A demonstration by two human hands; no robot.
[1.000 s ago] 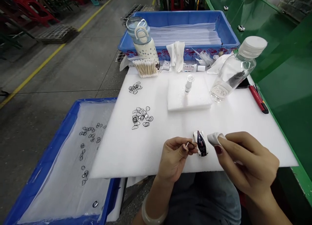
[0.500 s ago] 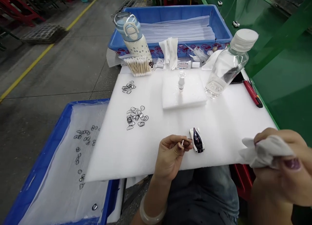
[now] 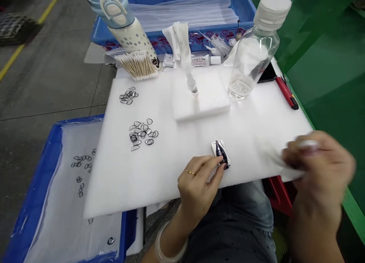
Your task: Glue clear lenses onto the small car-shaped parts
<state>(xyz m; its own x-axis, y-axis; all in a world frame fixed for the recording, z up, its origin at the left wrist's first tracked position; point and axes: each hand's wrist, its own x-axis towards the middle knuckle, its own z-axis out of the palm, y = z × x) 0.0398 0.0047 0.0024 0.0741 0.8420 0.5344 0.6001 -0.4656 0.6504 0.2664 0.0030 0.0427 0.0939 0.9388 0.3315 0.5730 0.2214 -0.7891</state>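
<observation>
A small white toy car with a dark, glossy top lies near the front edge of the white foam board. My left hand reaches over its near end, thumb and fingertips closed on the car's sides. Whether the small dark ring is still between those fingers, I cannot tell. At the right, my right hand is smeared by motion, its fingers closed around a crumpled white cloth that hangs off to the left.
Thin black rings lie on the board's left, more in a blue tray below. Behind stand a foam block with a small vial, cotton swabs, a tumbler, a transparent bottle and a red cutter.
My left hand has gone from holding a small dark ring beside the toy car to gripping at the car. My right hand has swung slightly left with the cloth. The view has shifted.
</observation>
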